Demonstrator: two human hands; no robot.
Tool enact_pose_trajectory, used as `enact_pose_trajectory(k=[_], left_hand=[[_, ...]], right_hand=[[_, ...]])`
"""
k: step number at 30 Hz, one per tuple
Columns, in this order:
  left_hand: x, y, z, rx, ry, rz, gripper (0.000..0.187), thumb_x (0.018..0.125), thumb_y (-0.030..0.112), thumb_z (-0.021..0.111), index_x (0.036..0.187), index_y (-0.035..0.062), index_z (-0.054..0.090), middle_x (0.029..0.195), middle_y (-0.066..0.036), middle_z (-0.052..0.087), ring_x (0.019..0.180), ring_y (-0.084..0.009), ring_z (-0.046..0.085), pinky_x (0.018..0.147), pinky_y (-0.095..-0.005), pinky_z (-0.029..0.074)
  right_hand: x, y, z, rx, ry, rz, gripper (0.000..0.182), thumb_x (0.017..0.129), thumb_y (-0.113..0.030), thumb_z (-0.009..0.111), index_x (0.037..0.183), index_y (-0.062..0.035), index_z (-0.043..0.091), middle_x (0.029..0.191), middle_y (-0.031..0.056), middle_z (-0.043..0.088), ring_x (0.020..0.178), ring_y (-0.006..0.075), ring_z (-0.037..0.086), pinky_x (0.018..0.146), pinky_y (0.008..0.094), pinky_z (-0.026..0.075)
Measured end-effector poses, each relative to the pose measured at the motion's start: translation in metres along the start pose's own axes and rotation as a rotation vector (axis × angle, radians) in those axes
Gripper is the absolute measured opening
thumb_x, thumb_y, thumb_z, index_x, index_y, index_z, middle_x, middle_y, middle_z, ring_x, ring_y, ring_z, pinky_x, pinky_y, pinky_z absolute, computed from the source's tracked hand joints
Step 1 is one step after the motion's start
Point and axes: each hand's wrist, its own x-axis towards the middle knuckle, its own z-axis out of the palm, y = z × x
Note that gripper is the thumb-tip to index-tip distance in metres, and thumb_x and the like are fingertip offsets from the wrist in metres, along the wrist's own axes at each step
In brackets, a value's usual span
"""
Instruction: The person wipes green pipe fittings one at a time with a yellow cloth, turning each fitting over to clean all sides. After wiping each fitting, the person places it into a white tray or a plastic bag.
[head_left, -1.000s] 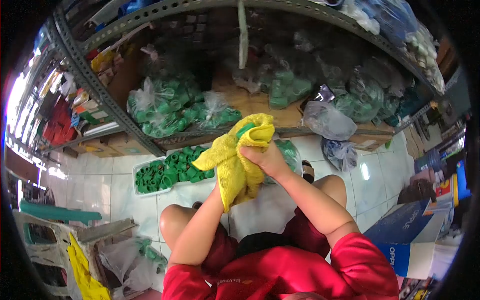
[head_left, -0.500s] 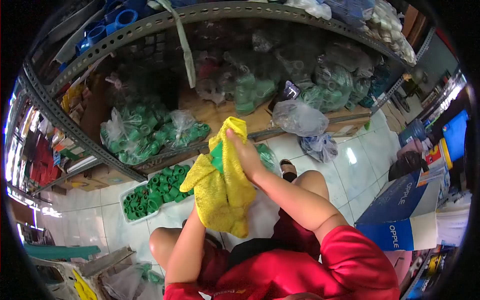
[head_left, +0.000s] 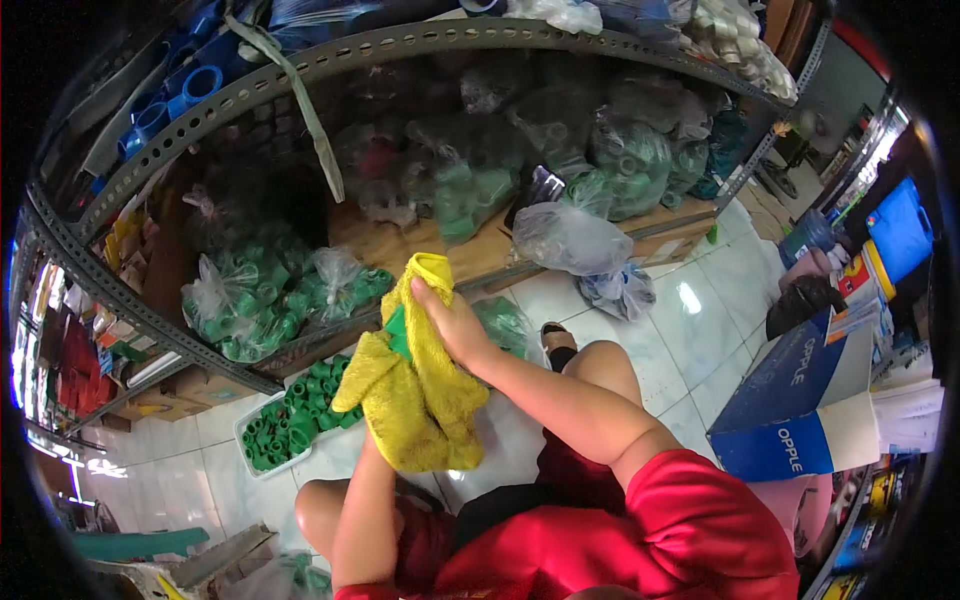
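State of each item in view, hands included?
Right hand, closed on the yellow cloth.
Left hand, hidden by the cloth; grip can't be seen.
Yellow cloth, bunched, held up.
Green piece, partly covered by the cloth.
White tray, upright, loaded.
Green fittings, loose, piled.
OPPLE box, open.
Pale plastic bag, overhanging the shelf edge.

Yellow cloth [head_left: 425,415] draped around a green piece [head_left: 398,331].

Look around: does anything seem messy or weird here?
A pale strip dangles across the front of the metal shelf, and a clear plastic bag sags over its lower edge, as if it could slip. I see no spills.
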Motion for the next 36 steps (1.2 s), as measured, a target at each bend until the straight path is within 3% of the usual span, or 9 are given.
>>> enact_pose_trajectory(k=[4, 8, 14, 16, 20, 22, 25, 31, 36], left_hand=[[-0.023, 0.003, -0.008, 0.174, 0.033, -0.006, 0.043, 0.09, 0.037, 0.038, 0.123, 0.0093, 0.039, 0.119, -0.01, 0.046, 0.106, -0.0266, 0.047, 0.088, -0.0398, 0.039], [-0.027, 0.016, -0.007, 0.355, 0.075, -0.003, 0.041, 0.088, 0.035, 0.04, 0.119, 0.009, 0.042, 0.115, -0.01, 0.049, 0.101, -0.027, 0.049, 0.083, -0.0401, 0.041], [-0.035, 0.026, 0.003, 0.613, 0.154, 0.016, 0.037, 0.087, 0.033, 0.044, 0.114, 0.0087, 0.047, 0.108, -0.01, 0.052, 0.095, -0.0277, 0.052, 0.077, -0.0406, 0.043], [-0.036, 0.03, 0.006, 0.699, 0.182, 0.027, 0.035, 0.086, 0.033, 0.045, 0.112, 0.0085, 0.049, 0.106, -0.01, 0.054, 0.093, -0.0279, 0.054, 0.074, -0.0408, 0.044], [-0.031, 0.042, 0.017, 0.871, 0.234, 0.044, 0.033, 0.085, 0.032, 0.047, 0.108, 0.0083, 0.052, 0.101, -0.01, 0.056, 0.089, -0.0283, 0.056, 0.07, -0.0412, 0.046], [-0.03, 0.042, 0.028, 0.916, 0.234, 0.047, 0.032, 0.085, 0.031, 0.047, 0.107, 0.0082, 0.053, 0.1, -0.01, 0.057, 0.087, -0.0284, 0.056, 0.069, -0.0413, 0.046], [-0.027, 0.04, 0.026, 2.403, 0.114, 0.308, 0.022, 0.076, 0.02, 0.057, 0.095, 0.0082, 0.057, 0.087, -0.006, 0.059, 0.078, -0.0211, 0.056, 0.068, -0.0333, 0.045], [-0.022, 0.043, -0.009, 1.674, -0.005, 0.151, 0.025, 0.077, 0.021, 0.057, 0.098, 0.0087, 0.053, 0.09, -0.007, 0.057, 0.082, -0.0213, 0.054, 0.071, -0.0329, 0.045], [-0.027, 0.038, 0.005, 1.926, 0.143, 0.183, 0.026, 0.081, 0.024, 0.052, 0.103, 0.0096, 0.05, 0.095, -0.007, 0.055, 0.086, -0.0217, 0.052, 0.074, -0.0332, 0.044]], right_hand=[[0.011, -0.001, -0.014, -0.22, -0.195, 0.05, 0.055, 0.083, -0.052, 0.046, 0.102, -0.0014, 0.057, 0.09, 0.0102, 0.06, 0.086, 0.0198, 0.056, 0.077, 0.0304, 0.041], [0.016, -0.001, -0.024, -1.261, -0.177, 0.035, 0.066, 0.079, -0.056, 0.046, 0.116, -0.0017, 0.049, 0.111, 0.0226, 0.053, 0.106, 0.0345, 0.049, 0.087, 0.0347, 0.039], [0.021, -0.007, -0.036, -0.521, -0.266, -0.068, 0.043, 0.087, -0.034, 0.049, 0.12, -0.0063, 0.047, 0.115, 0.0167, 0.051, 0.107, 0.0251, 0.049, 0.09, 0.0314, 0.038], [0.018, -0.009, -0.035, -0.645, -0.202, -0.489, 0.046, 0.087, -0.039, 0.048, 0.118, -0.005, 0.049, 0.111, 0.0177, 0.052, 0.103, 0.0262, 0.051, 0.087, 0.0304, 0.039], [0.01, -0.035, -0.034, -0.636, -0.233, -0.478, 0.052, 0.086, -0.048, 0.044, 0.114, -0.0048, 0.052, 0.099, 0.0179, 0.057, 0.096, 0.0268, 0.055, 0.083, 0.032, 0.041], [-0.003, -0.062, -0.031, -0.802, -0.511, 0.018, 0.06, 0.084, -0.057, 0.037, 0.107, -0.005, 0.057, 0.089, 0.0183, 0.06, 0.088, 0.0298, 0.058, 0.078, 0.0356, 0.043], [-0.003, -0.041, -0.028, -0.969, -0.463, -0.042, 0.071, 0.08, -0.065, 0.035, 0.09, 0.0007, 0.06, 0.084, 0.0203, 0.061, 0.08, 0.0354, 0.058, 0.072, 0.0414, 0.044], [-0.013, -0.046, -0.023, -1.058, -0.463, -0.025, 0.079, 0.073, -0.071, 0.038, 0.08, 0.0047, 0.06, 0.083, 0.0213, 0.061, 0.081, 0.0353, 0.059, 0.074, 0.0416, 0.045], [-0.011, -0.036, -0.021, -1.014, -0.42, -0.009, 0.067, 0.076, -0.061, 0.047, 0.085, 0.0047, 0.057, 0.082, 0.0231, 0.059, 0.079, 0.0373, 0.057, 0.069, 0.0433, 0.044]])
